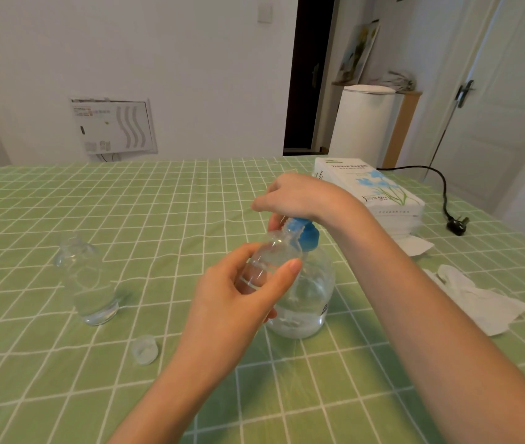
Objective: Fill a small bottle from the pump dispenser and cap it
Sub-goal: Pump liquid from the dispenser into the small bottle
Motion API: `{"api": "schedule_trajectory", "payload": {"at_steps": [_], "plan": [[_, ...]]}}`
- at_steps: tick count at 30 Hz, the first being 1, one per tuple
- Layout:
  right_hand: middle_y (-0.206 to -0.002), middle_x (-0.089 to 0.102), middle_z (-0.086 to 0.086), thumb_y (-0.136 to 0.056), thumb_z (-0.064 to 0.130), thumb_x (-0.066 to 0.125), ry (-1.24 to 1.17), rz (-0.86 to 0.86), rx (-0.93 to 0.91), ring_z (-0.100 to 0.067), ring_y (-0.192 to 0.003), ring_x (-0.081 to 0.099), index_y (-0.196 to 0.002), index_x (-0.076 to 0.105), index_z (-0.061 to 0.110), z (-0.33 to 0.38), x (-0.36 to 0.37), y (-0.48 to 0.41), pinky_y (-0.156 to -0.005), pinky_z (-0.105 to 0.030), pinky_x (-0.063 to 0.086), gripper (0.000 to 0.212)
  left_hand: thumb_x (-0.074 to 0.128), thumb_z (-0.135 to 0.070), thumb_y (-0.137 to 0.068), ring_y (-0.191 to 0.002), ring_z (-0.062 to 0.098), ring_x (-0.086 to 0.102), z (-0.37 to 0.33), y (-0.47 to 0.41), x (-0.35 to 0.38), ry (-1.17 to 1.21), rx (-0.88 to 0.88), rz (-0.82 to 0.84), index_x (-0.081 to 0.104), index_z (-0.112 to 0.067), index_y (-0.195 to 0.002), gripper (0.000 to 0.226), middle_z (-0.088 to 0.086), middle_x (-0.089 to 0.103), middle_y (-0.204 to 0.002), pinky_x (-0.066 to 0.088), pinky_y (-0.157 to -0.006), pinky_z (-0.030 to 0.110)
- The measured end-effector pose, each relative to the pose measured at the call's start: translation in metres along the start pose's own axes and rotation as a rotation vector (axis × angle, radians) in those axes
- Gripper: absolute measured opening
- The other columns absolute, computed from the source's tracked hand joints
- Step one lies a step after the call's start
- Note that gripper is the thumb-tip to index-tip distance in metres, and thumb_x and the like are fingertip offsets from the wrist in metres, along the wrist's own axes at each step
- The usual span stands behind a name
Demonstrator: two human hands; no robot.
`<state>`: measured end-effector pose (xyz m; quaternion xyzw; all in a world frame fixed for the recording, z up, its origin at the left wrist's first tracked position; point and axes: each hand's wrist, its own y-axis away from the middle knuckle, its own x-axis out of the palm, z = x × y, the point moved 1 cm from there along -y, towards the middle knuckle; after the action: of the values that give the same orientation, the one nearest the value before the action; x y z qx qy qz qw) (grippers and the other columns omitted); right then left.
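Head view is showing two hands at work: left hand (232,293) is gripping one small clear plastic bottle (270,254), tilting its mouth against the blue pump head (306,236) of one clear round pump dispenser (310,299), while right hand (299,197) is curling over that pump head. One clear round cap (144,350) is lying apart on the green checked tablecloth (158,203).

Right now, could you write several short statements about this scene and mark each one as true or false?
1. The left hand holds the small bottle tilted toward the pump dispenser. True.
2. The right hand holds the dispenser's blue head from above. True.
3. The small bottle is capped. False: its neck is open; the cap lies on the tablecloth.
4. A second clear bottle stands left of the hands. True.
5. The left hand holds the cap. False: it holds only the small bottle.
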<state>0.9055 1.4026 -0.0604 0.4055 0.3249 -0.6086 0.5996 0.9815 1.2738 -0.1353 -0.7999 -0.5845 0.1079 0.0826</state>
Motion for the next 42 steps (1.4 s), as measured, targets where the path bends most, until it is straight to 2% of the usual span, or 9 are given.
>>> {"api": "schedule_trajectory", "payload": {"at_steps": [6,9,12,15,24,30,36,40,42], "plan": [[-0.113,0.07,-0.014,-0.093,0.034,0.05,-0.017,0.0,0.011,-0.02,-0.079,0.054,-0.122,0.057,0.003,-0.002,0.004,0.001,-0.064,-0.029,0.038,0.043,0.065,-0.057,-0.058,-0.047,0.006,0.058,0.003,0.0,0.0,-0.005,-0.001,-0.005,0.069,-0.042,-0.087,0.032,-0.001,0.068,-0.063,0.048,-0.048,0.015],[-0.112,0.07,-0.015,-0.093,0.033,0.049,-0.036,-0.019,0.008,-0.027,-0.095,0.066,-0.122,0.058,0.002,-0.001,0.004,0.002,-0.081,-0.034,0.049,0.044,0.065,-0.057,-0.057,-0.047,0.007,0.058,0.003,0.0,0.0,0.004,-0.004,-0.009,0.07,-0.04,-0.088,0.035,0.004,0.067,-0.065,0.048,-0.048,0.015],[-0.106,0.072,-0.015,-0.093,0.031,0.049,-0.023,-0.017,0.001,-0.027,-0.104,0.067,-0.121,0.058,0.001,0.002,-0.002,0.001,-0.094,-0.037,0.048,0.042,0.066,-0.055,-0.058,-0.048,0.007,0.058,0.001,-0.001,0.0,0.026,-0.002,-0.008,0.07,-0.037,-0.088,0.034,0.007,0.067,-0.068,0.047,-0.047,0.014],[-0.1,0.075,-0.012,-0.093,0.031,0.048,0.014,-0.013,-0.007,-0.023,-0.093,0.068,-0.121,0.058,0.003,0.005,-0.006,0.001,-0.09,-0.036,0.049,0.041,0.066,-0.053,-0.06,-0.049,0.007,0.058,-0.002,-0.001,0.0,0.043,0.008,0.001,0.07,-0.038,-0.087,0.032,0.004,0.068,-0.067,0.047,-0.048,0.013],[-0.111,0.071,-0.013,-0.093,0.033,0.05,0.013,0.004,0.012,-0.027,-0.104,0.066,-0.122,0.057,0.003,0.001,0.0,0.0,-0.092,-0.036,0.048,0.042,0.065,-0.058,-0.059,-0.049,0.008,0.06,0.002,-0.001,0.0,0.006,0.009,0.004,0.069,-0.042,-0.088,0.034,0.003,0.069,-0.069,0.048,-0.048,0.014],[-0.109,0.071,-0.012,-0.092,0.033,0.048,0.015,-0.012,0.028,-0.021,-0.077,0.054,-0.119,0.059,0.003,-0.001,0.005,0.001,-0.058,-0.026,0.037,0.041,0.066,-0.055,-0.06,-0.048,0.007,0.059,0.005,0.0,-0.001,0.0,-0.008,0.0,0.07,-0.038,-0.086,0.031,0.004,0.068,-0.066,0.049,-0.049,0.016],[-0.096,0.075,-0.011,-0.091,0.028,0.047,-0.022,-0.087,0.002,-0.023,-0.088,0.068,-0.119,0.06,0.004,0.003,-0.002,0.002,-0.062,-0.026,0.042,0.039,0.065,-0.056,-0.059,-0.046,0.005,0.057,0.001,0.0,0.0,0.02,-0.001,-0.014,0.07,-0.043,-0.088,0.032,0.003,0.067,-0.065,0.043,-0.044,0.013],[-0.096,0.075,-0.013,-0.092,0.027,0.046,-0.013,-0.057,0.002,-0.019,-0.074,0.065,-0.125,0.057,0.001,0.005,-0.006,0.001,-0.058,-0.022,0.042,0.043,0.066,-0.055,-0.06,-0.047,0.005,0.057,-0.001,0.0,-0.001,0.034,0.006,-0.002,0.069,-0.044,-0.089,0.031,-0.003,0.067,-0.063,0.043,-0.044,0.012],[-0.101,0.074,-0.014,-0.092,0.028,0.047,-0.014,-0.034,0.003,-0.022,-0.085,0.069,-0.124,0.057,0.002,0.005,-0.005,0.0,-0.068,-0.026,0.048,0.042,0.066,-0.055,-0.06,-0.047,0.005,0.058,0.0,0.0,-0.002,0.037,0.012,-0.002,0.069,-0.044,-0.089,0.031,-0.001,0.067,-0.064,0.044,-0.045,0.012]]}}
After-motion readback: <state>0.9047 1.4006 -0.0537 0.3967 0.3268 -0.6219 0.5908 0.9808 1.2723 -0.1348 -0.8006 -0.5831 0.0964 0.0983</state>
